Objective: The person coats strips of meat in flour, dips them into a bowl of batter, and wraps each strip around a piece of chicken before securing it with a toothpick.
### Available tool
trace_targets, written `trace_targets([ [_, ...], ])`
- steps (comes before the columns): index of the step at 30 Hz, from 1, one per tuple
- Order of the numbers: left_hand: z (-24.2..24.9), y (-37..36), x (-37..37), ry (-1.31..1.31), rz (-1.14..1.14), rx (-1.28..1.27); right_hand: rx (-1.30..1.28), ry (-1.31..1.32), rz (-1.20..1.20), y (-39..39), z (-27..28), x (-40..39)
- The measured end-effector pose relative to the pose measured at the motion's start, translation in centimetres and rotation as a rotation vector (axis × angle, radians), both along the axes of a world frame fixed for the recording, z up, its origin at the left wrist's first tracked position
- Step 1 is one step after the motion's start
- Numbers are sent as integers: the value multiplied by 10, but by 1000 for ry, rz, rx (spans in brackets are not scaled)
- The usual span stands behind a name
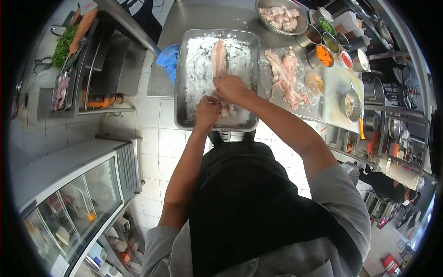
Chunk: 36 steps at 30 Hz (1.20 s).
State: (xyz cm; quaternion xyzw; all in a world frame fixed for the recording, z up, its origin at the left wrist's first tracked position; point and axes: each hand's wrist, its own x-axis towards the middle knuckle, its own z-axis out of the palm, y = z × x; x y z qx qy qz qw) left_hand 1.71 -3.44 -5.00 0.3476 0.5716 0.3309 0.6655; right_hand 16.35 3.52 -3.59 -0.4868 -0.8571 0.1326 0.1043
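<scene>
A metal tray [181, 92] spread with white powder [197, 60] lies before me. In it a long pale strip of meat [218, 56] stretches from near the far edge down to my hands. My right hand [230, 88] has its fingers closed round the near part of this strip. Lower and to the left, my left hand [209, 109] pinches at the strip's near end, where a reddish, ragged part shows beneath the fingers. Beyond the tray's right edge, more raw meat pieces [287, 76] rest on a plastic sheet.
A steel bowl of meat chunks [280, 19] stands at the back right, with several metal containers beside it. A cutting board [338, 99] carries a small bowl [351, 105] and a knife. A blue cloth [169, 60] hangs left of the tray. Another person's hand [74, 47] is at the upper left.
</scene>
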Motion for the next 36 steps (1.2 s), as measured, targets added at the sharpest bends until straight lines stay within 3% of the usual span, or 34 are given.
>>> trace_targets([
  [4,-5,1,1,17,-7,30,18,-32,-3,8,-2,-1],
  [6,1,1,1,27,-41,25,-87,197,-44,18,3,8],
  [11,-23,3,1,147,-117,107,-159,306,-63,33,44,28],
  [15,-8,1,4,-13,-52,7,-212,328,-60,22,63,27],
  [18,9,-1,4,-82,-33,-34,-83,257,122,3,34,25],
  [21,13,-1,3,-119,-9,-62,-185,205,84,-20,9,22],
  [27,5,-5,-4,121,-165,12,-150,349,-3,-44,4,30],
  [31,13,-10,-16,717,-463,538,-111,418,-112,-68,3,34],
  [32,19,-10,-18,676,-512,573,-90,469,-135,-73,7,37],
  [36,52,-18,-11,845,-691,535,31,593,-292,-91,73,95],
])
